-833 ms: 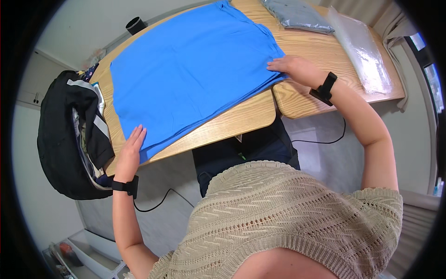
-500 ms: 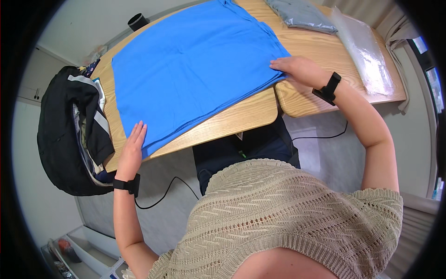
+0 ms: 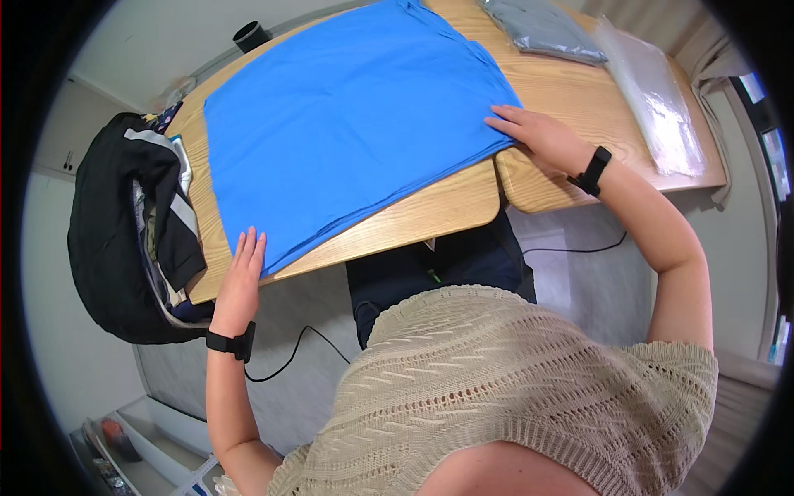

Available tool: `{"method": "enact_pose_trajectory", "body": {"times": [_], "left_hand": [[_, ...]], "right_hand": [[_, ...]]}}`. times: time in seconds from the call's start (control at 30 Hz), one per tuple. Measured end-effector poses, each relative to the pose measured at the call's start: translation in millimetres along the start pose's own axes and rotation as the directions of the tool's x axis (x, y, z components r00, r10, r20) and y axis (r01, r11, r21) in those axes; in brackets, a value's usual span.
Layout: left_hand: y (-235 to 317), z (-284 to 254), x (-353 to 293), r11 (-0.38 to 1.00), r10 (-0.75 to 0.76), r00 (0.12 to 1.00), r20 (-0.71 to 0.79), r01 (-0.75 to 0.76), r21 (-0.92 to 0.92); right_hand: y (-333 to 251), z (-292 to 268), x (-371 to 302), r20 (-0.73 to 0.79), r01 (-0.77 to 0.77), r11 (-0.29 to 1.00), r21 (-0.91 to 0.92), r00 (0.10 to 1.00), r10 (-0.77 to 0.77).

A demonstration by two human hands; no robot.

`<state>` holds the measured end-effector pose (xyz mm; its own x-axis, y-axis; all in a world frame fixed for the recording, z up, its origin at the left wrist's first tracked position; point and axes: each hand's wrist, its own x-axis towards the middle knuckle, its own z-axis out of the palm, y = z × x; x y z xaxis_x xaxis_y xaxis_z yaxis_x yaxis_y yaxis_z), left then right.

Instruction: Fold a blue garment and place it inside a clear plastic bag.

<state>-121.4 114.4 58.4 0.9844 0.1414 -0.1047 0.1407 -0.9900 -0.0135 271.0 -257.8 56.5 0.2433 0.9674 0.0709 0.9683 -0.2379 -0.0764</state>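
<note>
A large blue cloth, folded into layers, lies spread over the wooden table. My left hand rests on its near left corner, fingers stretched out and pointing away from me. At the near right corner my right hand lies on the cloth's edge with its fingers extended; the thumb side is partly hidden. Neither hand grips the fabric. The near edge between them shows several stacked layers with small wrinkles. I wear a black band on each wrist.
An open black bag stuffed with clothes stands against the table's left side. At the far right lie a grey garment in clear plastic and clear plastic bags. A black cup-like container is at the far left. Cables hang below.
My left hand has slid slightly toward me at the corner. My right hand has shifted slightly right and nearer, fingers a little more spread. The cloth's near edge looks a bit straighter.
</note>
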Motion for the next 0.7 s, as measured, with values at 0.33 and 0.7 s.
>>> {"method": "enact_pose_trajectory", "body": {"times": [0.33, 0.7], "left_hand": [[-6.7, 19.3, -5.0, 0.998, -0.059, 0.982, -0.181, 0.062, 0.01], [41.3, 25.7, -44.6, 0.991, -0.128, 0.955, -0.267, 0.11, -0.082]], "right_hand": [[-5.5, 6.5, -2.6, -0.057, -0.109, 0.992, 0.065, 0.992, 0.113], [-59.0, -2.0, -72.6, -0.111, -0.186, 0.977, 0.104, 0.974, 0.197]]}}
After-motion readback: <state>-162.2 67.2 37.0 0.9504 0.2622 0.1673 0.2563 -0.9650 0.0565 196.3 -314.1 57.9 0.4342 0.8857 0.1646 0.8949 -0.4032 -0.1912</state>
